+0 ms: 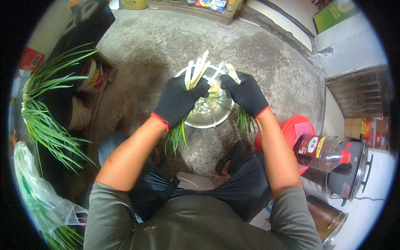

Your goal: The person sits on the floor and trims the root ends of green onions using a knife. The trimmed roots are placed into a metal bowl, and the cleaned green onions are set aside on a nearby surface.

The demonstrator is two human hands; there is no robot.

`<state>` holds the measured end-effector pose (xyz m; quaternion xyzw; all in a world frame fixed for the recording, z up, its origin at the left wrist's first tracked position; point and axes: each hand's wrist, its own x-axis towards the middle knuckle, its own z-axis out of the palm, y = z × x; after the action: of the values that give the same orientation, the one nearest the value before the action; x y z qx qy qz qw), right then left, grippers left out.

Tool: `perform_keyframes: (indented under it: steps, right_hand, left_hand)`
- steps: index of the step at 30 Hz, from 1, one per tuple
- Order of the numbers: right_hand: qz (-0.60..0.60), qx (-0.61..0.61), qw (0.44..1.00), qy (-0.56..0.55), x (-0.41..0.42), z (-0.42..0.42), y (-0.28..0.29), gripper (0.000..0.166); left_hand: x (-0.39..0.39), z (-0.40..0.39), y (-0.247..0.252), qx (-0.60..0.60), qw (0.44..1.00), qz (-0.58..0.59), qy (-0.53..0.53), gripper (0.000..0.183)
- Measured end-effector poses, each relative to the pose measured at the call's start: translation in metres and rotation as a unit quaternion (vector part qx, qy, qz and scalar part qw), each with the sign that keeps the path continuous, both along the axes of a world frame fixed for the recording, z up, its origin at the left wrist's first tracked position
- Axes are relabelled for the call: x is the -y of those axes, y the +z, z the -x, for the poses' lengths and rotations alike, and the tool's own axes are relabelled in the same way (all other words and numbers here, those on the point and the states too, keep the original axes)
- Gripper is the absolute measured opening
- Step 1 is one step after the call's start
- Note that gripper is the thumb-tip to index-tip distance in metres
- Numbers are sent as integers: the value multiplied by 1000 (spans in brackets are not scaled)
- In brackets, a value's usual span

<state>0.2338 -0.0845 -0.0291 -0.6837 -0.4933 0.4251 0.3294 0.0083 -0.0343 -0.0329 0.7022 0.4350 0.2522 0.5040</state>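
Observation:
My left hand (184, 97), in a black knit glove with a red cuff, grips a bundle of scallions (197, 73). Their white ends point up and away from me; the green leaves hang below the wrist. In the matching glove, my right hand (245, 90) is closed around a smaller bunch of scallions (232, 73), its green tops dangling under the wrist. Both hands are above a round metal basin (207, 122) on the floor. Inside the basin lie green leaf pieces (211, 99) and pale bits, partly hidden by my hands.
At left are a heap of scallions (50, 122) and more in a clear plastic bag (40, 190). On the right stand a red bucket (300, 123), a large plastic bottle (322, 151) and a grey pot (351, 175). A wooden shelf (193, 11) borders the concrete floor (140, 34) ahead.

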Motion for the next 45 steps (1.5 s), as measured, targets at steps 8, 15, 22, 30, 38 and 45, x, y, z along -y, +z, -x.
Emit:
perform_keyframes:
  steps: [8,15,22,30,38,45]
  right_hand:
    - [-96,37,995,17,-2,-2,-8,33]
    - [4,-105,992,-75,0,3,9,24]
    - [-70,-121,985,-101,4,14,8,25]
    - [-76,-243,960,-117,7,23,19,23]
    - [-61,-279,955,-78,12,20,15,26]
    - [-31,-193,968,-155,8,10,14,21]
  left_hand:
    - [2,2,4,26,1000,-10,8,32]
    - [5,1,7,36,999,26,16,30]
    - [3,-2,2,9,1000,25,2,27]
    - [7,-4,-2,14,994,-105,17,30]
    - [10,-6,5,31,994,-99,29,28]
    - [9,-5,10,8,997,-75,34,27]
